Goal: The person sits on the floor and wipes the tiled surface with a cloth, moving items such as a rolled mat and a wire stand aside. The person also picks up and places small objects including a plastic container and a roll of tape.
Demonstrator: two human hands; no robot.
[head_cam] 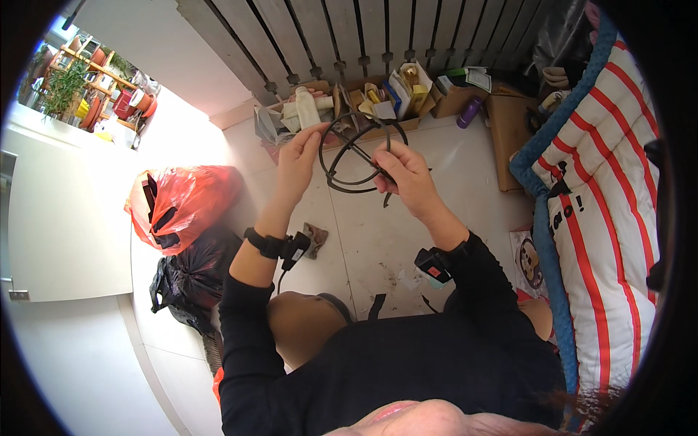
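Note:
Up in front of me, over the tiled floor, is a black round frame point(355, 147) made of thin rings joined by crossing bars. My right hand point(406, 173) grips it near the right side, thumb on top and fingers curled beneath. A short curved black end hangs below those fingers. At the upper left of the rings, my left hand point(299, 161) pinches the rim between thumb and fingertips. Both wrists wear black straps with small devices.
Cardboard boxes point(431, 103) of small goods and a purple bottle point(469, 113) stand below a slatted radiator point(376, 32). A red plastic bag point(191, 201) and black bag point(202, 267) lie left. A striped quilt point(600, 218) rises right. Scraps point(409, 279) litter the floor.

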